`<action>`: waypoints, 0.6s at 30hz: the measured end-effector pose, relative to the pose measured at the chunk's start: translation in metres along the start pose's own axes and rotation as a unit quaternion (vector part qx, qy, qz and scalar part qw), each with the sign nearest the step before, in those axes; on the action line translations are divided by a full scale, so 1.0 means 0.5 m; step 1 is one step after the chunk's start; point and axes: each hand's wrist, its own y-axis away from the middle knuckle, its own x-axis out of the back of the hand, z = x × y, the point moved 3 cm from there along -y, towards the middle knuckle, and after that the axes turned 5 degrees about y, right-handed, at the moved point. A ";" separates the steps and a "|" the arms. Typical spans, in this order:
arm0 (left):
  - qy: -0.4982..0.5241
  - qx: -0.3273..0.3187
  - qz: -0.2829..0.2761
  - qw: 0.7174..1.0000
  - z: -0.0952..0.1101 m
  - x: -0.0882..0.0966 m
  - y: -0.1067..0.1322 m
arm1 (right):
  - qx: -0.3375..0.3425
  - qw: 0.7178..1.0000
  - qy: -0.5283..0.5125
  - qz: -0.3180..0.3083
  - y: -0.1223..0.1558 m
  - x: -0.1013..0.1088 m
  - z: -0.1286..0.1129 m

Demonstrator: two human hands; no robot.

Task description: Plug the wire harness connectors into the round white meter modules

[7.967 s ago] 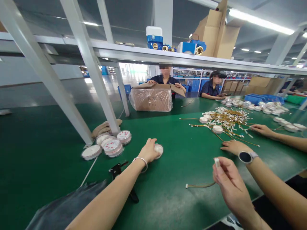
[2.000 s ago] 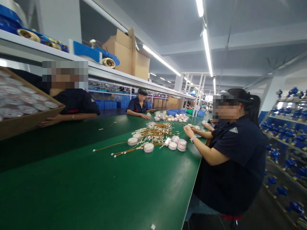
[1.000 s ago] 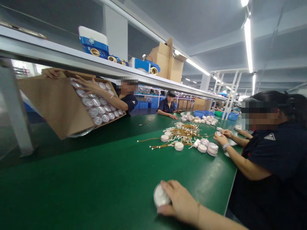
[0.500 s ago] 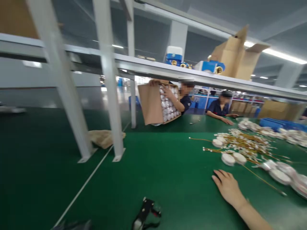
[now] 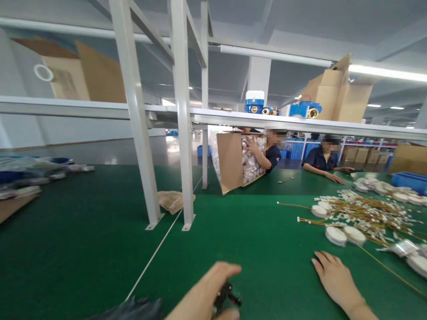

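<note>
My left hand (image 5: 213, 286) is at the bottom centre, fingers apart around a small black tool (image 5: 224, 297) on the green table (image 5: 253, 240). Part of the tool is hidden by the hand, and its kind is unclear. My right hand (image 5: 336, 280) rests palm down on the table at the lower right, open and holding nothing. Just beyond it lie two round white discs, the closer one (image 5: 335, 236) trailing brown wires. Behind them is a pile of brown wires (image 5: 370, 215) with white connectors.
Grey shelf posts (image 5: 183, 133) stand left of centre, a tan cloth (image 5: 171, 201) by their feet. The shelf above bears blue meters (image 5: 254, 103) and cardboard boxes (image 5: 328, 95). Across the table, one person tilts a carton (image 5: 230, 162) of wrapped items; another person (image 5: 322, 158) sits further right.
My left hand has come into view and reached around the black tool. The view has turned left and up. My right hand stays flat on the table.
</note>
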 end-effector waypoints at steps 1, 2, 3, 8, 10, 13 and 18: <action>-0.023 -0.015 0.008 1.000 0.008 0.016 -0.056 | -0.005 1.000 -0.005 0.001 0.000 0.004 -0.004; -0.046 -0.028 0.022 0.998 0.014 0.027 -0.116 | -0.009 1.000 -0.009 0.002 0.000 0.008 -0.007; -0.064 -0.035 0.045 0.996 0.015 0.032 -0.177 | -0.014 1.000 -0.014 0.004 0.000 0.011 -0.009; -0.171 -0.033 0.169 0.970 -0.023 -0.036 -0.421 | -0.063 0.997 -0.025 0.025 -0.013 0.024 -0.013; -0.204 -0.033 0.200 0.958 -0.046 -0.091 -0.480 | -0.090 0.995 -0.021 0.035 -0.024 0.028 -0.016; -0.225 -0.039 0.240 0.944 -0.063 -0.167 -0.556 | -0.120 0.992 -0.027 0.032 -0.041 0.036 -0.025; -0.216 -0.014 0.310 0.926 -0.022 -0.213 -0.700 | -0.121 0.990 -0.066 0.005 -0.052 0.063 -0.036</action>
